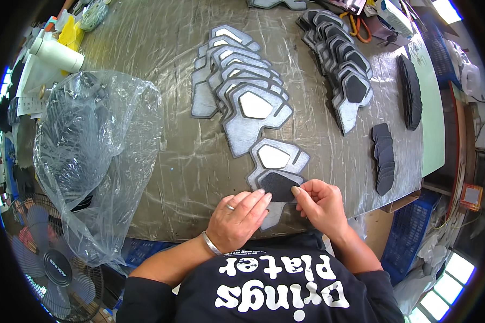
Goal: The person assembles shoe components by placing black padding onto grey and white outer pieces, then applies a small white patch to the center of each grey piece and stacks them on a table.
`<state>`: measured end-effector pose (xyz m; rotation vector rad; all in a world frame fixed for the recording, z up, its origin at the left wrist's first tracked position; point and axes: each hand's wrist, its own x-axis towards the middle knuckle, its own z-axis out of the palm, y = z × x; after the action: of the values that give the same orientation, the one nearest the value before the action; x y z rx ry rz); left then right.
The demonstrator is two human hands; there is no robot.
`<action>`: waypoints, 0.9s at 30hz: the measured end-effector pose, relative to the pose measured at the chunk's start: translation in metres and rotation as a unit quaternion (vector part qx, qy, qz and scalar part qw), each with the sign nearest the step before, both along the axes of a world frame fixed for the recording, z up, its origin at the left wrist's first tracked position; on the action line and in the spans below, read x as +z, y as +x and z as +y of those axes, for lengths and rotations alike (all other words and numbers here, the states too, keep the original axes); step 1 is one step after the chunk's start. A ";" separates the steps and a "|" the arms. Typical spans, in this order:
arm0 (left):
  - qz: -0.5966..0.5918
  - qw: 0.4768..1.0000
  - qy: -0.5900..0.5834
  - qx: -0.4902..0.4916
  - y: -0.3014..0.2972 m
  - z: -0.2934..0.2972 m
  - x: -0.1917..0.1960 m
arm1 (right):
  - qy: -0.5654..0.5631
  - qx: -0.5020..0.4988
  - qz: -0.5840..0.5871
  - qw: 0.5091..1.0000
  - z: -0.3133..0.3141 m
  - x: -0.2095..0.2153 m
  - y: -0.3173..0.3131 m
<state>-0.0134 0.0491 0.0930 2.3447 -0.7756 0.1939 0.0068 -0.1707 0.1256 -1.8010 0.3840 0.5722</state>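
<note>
A black five-sided patch [277,184] lies on a grey, dark-edged cut-out piece [275,213] at the table's near edge. My left hand [239,216] rests with outstretched fingers along the patch's left side. At its right corner, my right hand [321,206] pinches the patch's edge between thumb and fingers. Just beyond, partly overlapped, is another grey piece with a white patch [273,157]. Farther off, a fanned row of similar grey pieces [244,133] shows white patches in their middles.
Right of centre runs a row of grey pieces with black patches [355,89]. Loose black patches [383,156] overlap near the right edge, below a dark curved stack [409,92]. A clear plastic bag [129,140], white bottle [56,51] and fan [56,266] stand left.
</note>
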 end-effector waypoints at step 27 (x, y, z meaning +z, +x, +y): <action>-0.030 0.989 0.143 0.003 0.008 -0.018 -0.003 | -0.284 0.262 -0.435 0.814 0.006 -0.005 -0.010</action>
<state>-0.0057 0.0315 0.0903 2.6211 -0.8744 0.1664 -0.0037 -0.1650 0.1202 -2.5407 -0.6696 -0.0890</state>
